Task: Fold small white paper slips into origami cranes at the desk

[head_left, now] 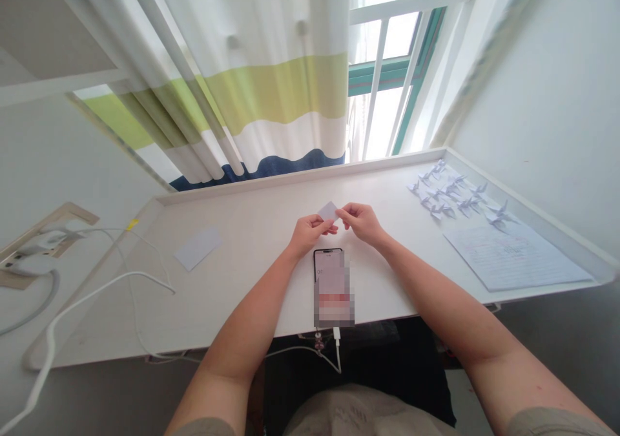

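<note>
- While a small white paper is held over the tabletop, just beyond the phone, its left side is clamped by L hand, its right corner pinched by R hand.
- Paper could be bent or torn if tugged unevenly, e.g. b/c one grip slipped.
- Phone could be nudged if either hand were dropped; its charging cable, hung past the edge, could be snagged.
- Origami cranes at far R could be crushed if R forearm were swung wide.
</note>
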A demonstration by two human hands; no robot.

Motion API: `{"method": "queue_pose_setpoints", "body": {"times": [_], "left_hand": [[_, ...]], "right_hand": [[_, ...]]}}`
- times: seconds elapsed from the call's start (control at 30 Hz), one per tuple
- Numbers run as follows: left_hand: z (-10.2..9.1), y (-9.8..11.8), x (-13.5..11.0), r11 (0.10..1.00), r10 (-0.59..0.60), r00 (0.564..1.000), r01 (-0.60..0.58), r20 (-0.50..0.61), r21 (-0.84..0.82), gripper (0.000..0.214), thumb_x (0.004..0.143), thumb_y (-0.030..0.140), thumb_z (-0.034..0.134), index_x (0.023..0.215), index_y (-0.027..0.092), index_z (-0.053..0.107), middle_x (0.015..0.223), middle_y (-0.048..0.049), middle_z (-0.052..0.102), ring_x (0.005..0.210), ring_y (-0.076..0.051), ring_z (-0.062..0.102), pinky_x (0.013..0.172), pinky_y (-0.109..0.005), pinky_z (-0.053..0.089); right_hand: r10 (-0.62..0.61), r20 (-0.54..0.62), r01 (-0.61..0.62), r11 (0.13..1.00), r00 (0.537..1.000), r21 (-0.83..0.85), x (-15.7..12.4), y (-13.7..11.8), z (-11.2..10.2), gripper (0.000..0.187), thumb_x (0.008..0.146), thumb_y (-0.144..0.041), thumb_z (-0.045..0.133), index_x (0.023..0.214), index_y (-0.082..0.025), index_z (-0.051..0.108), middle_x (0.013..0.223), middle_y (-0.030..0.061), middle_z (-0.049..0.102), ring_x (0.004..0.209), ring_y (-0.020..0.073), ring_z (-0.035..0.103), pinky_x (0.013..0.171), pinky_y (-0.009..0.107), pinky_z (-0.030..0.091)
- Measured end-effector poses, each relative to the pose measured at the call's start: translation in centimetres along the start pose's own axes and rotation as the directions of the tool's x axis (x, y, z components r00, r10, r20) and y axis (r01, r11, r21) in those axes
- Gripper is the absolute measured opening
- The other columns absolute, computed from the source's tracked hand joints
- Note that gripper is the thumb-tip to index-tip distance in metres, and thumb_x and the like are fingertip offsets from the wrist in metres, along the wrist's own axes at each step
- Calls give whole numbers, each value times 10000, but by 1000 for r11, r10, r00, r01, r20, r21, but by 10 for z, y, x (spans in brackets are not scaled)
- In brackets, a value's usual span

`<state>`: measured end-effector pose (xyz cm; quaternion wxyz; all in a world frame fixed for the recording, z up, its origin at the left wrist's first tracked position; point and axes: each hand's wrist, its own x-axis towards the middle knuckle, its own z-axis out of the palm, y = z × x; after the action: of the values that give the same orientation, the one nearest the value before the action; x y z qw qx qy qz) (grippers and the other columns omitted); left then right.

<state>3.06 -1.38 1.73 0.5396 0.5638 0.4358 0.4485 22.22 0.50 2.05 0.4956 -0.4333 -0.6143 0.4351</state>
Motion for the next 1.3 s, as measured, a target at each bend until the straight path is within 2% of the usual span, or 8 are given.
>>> {"method": "queue_pose_setpoints", "body": {"times": [0.2,0.4,0.6,0.77,0.87,0.93,1.03,1.3], "left_hand": [[-1,-3,1,1000,2,1000,-2,24,-4,517,784,612,866,923,124,765,904,-162,831,777,-247,790,778,-372,567],[-4,-4,0,998,-10,983,-1,182,60,511,821,640,829,907,139,781,856,-139,827,776,-234,781,800,-375,588],[-3,-3,-2,998,-62,963,57,262,26,519,812,625,845,953,130,781,858,-146,823,785,-238,783,800,-381,598],[-2,-1,-1,999,-20,992,16,127,32,452,838,598,813,844,154,731,799,-105,791,722,-193,731,766,-346,555],[-6,-1,3,994,-8,1000,9,-12,110,443,858,594,761,722,184,664,609,-16,662,554,-132,572,615,-293,446],[-10,-2,5,982,-38,996,53,-84,182,441,849,591,745,686,194,644,522,31,546,484,-111,435,542,-284,344],[-18,-2,7,958,-56,989,92,-137,271,402,830,563,732,692,189,688,499,52,468,493,-115,378,541,-287,291],[-25,-2,7,745,-105,988,154,-114,649,349,750,438,805,523,214,663,526,-10,586,555,-179,502,571,-310,316]], "right_hand": [[20,70,-21,1000,997,15,0,2,-1,527,790,-703,777,718,-196,651,612,0,634,562,138,573,594,301,482],[18,95,-27,995,995,99,0,2,1,514,756,-696,811,807,-194,710,743,35,711,644,158,620,610,312,528],[2,67,-8,996,998,90,-1,0,0,442,780,-609,801,675,-205,658,631,9,659,617,156,583,600,311,500],[-8,31,7,1000,999,22,3,10,-1,419,851,-606,738,757,-201,683,641,12,647,629,173,602,640,335,525],[-121,-32,114,980,992,-164,6,17,-5,362,897,-532,725,1051,-205,743,898,79,756,847,249,697,787,418,583],[-282,50,283,902,958,-325,6,19,-9,379,928,-423,722,1262,-243,725,1193,123,767,1119,308,693,987,518,561],[-391,314,499,737,865,-456,5,20,-12,325,952,-314,724,1275,-305,760,1461,105,690,1399,352,576,1172,608,437],[-213,499,460,766,840,-448,8,32,-9,174,943,-242,749,1063,-317,850,1235,52,814,1197,301,728,1091,544,522]]}}
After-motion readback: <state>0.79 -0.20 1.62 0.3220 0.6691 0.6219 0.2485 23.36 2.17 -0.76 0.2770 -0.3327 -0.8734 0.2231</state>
